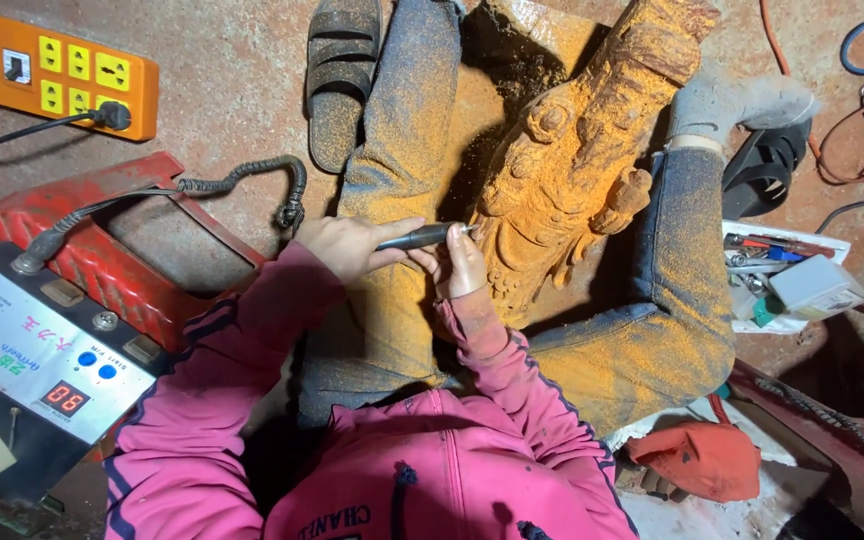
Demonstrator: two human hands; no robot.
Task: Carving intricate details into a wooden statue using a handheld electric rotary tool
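Left hand (352, 245) is closed around a grinding pen (420, 237) (tip toward 3 o'clock); right hand (464, 265) pinches its tip against the carving (572, 160).

Control box (37, 355) on stool (102, 250), left of carving (572, 170).

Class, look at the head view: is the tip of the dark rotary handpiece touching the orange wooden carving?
Touching. In the head view the handpiece, held in the left hand and steadied by the right hand, meets the edge of the carving with no visible gap.
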